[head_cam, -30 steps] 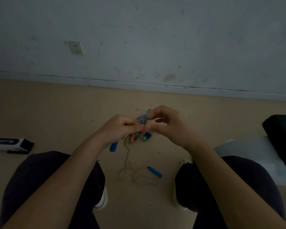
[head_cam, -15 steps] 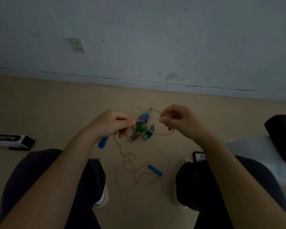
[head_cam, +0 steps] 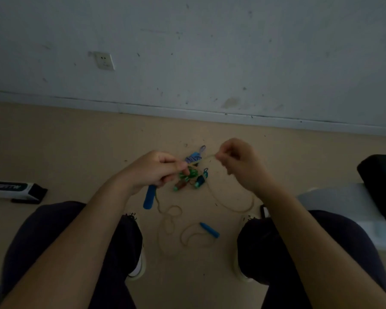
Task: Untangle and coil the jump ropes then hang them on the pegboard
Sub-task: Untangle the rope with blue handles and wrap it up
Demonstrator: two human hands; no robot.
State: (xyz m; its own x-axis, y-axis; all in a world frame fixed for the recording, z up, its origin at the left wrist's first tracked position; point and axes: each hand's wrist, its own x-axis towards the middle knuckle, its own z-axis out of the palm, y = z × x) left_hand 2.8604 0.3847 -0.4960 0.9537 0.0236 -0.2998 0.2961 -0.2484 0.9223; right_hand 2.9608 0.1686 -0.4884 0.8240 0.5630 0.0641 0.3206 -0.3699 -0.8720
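A tan jump rope (head_cam: 230, 206) with blue handles runs between both hands above the floor. My left hand (head_cam: 152, 170) is closed on the rope, and one blue handle (head_cam: 149, 198) hangs below it. My right hand (head_cam: 239, 161) pinches a stretch of the same rope, pulled taut to the left hand. The other blue handle (head_cam: 210, 230) lies on the floor amid loose rope loops (head_cam: 171, 219). A tangle of green rope (head_cam: 188, 173) with green handles (head_cam: 200, 181) and a blue patterned handle (head_cam: 193, 157) lies on the floor between the hands.
I sit with my knees (head_cam: 54, 230) apart over a beige floor, facing a white wall with a socket (head_cam: 104, 61). A long black-and-white box (head_cam: 13, 189) lies at the left. A black object (head_cam: 381, 179) on a white surface (head_cam: 343, 204) is at the right.
My hands have moved apart, the right one drawing the tan rope out to the right. More rope now lies in loops on the floor, and the green tangle shows between the hands.
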